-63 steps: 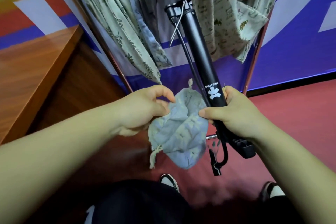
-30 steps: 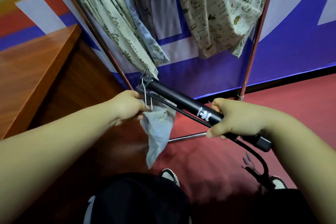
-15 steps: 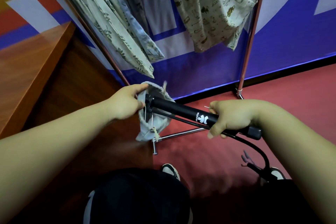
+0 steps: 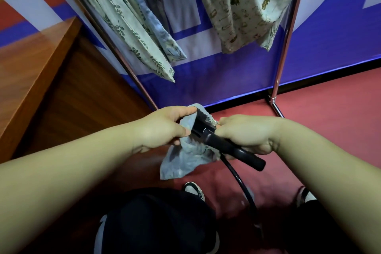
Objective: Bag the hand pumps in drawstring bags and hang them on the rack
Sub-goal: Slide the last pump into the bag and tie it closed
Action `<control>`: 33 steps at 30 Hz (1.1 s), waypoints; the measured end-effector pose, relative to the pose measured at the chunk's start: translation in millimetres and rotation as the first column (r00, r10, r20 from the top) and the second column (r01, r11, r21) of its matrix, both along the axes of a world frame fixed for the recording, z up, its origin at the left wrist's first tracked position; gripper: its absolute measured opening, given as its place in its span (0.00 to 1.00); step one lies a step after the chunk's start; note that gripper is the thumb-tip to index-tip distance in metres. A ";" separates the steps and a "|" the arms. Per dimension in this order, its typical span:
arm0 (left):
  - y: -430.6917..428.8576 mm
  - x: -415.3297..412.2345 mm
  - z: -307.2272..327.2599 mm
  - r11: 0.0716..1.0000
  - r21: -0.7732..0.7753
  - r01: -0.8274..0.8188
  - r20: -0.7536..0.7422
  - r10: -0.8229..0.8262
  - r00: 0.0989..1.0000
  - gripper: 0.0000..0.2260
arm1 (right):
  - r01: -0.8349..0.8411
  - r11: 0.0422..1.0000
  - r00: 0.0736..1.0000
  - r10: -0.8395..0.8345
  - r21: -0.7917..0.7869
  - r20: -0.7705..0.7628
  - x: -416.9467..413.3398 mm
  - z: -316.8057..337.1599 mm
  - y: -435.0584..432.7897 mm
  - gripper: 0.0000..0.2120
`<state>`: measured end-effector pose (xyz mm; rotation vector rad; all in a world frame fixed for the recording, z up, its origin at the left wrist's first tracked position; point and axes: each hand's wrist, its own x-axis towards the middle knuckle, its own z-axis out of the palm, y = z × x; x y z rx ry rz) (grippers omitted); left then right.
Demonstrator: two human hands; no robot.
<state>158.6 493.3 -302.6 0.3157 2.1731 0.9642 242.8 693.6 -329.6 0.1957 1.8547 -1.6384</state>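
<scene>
Red floor (image 4: pixel 329 126), L hand (image 4: pixel 165 128) holds bag (image 4: pixel 181 161), R hand (image 4: pixel 247 132) grips pump (image 4: pixel 222 146), end inside

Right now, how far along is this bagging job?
Done: patterned bags hang on the rack. In hand: left hand holds open the blue-grey drawstring bag; right hand grips the black hand pump, its end in the mouth. Left: push it fully in, cinch, hang.

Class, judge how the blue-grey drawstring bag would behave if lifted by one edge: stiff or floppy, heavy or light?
Probably floppy: the blue-grey drawstring bag sags in folds below the left hand. Likely light, since a pinch at its mouth seems to carry it. Cloth probably bunches around the black pump.
</scene>
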 end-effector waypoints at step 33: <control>9.8 13.7 5.8 0.994 0.057 -0.098 0.056 0.095 0.994 0.29 | 0.137 0.725 0.730 0.387 0.675 -0.564 -18.2 -13.7 -9.6 0.07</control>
